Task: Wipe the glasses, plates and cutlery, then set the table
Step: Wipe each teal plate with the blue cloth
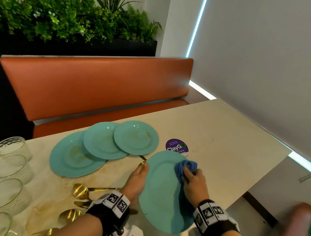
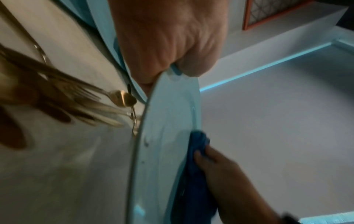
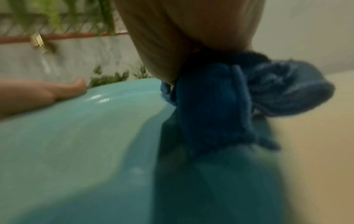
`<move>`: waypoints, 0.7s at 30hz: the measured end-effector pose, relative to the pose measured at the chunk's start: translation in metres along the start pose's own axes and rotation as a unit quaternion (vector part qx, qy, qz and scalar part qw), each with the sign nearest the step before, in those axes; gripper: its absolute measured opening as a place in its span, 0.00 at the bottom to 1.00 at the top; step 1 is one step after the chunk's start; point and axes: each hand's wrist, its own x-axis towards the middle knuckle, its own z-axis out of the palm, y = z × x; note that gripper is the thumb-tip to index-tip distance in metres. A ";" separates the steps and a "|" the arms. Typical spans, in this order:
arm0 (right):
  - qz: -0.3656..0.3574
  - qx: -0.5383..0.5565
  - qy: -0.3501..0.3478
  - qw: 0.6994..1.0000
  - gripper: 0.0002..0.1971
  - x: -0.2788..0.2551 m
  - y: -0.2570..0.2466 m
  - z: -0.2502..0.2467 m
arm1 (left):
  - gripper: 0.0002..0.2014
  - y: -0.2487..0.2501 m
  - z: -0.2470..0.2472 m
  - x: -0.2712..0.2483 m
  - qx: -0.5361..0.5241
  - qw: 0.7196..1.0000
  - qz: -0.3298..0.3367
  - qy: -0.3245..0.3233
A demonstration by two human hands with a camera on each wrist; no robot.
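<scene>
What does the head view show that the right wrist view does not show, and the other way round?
Only the head view shows the three teal plates overlapping on the table, the row of glasses at the left edge, the gold cutlery, the purple sticker and the orange bench.

Only the right wrist view shows, from close up, the bunched folds of the blue cloth hanging under the right hand.

Both show the held plate, tilted, with the left hand at its rim and the cloth pressed on its face.
</scene>
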 end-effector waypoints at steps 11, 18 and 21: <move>-0.112 -0.125 -0.267 0.949 0.22 -0.044 0.034 -0.002 | 0.17 -0.014 0.021 0.022 0.060 0.997 -0.040 0.034; 0.108 -0.046 -0.103 0.988 0.13 0.002 0.076 -0.048 | 0.17 -0.037 0.055 0.030 0.040 0.991 -0.126 0.007; 0.126 -0.003 -0.081 0.989 0.16 0.010 0.077 -0.056 | 0.18 -0.048 0.070 0.033 0.053 0.988 -0.148 -0.007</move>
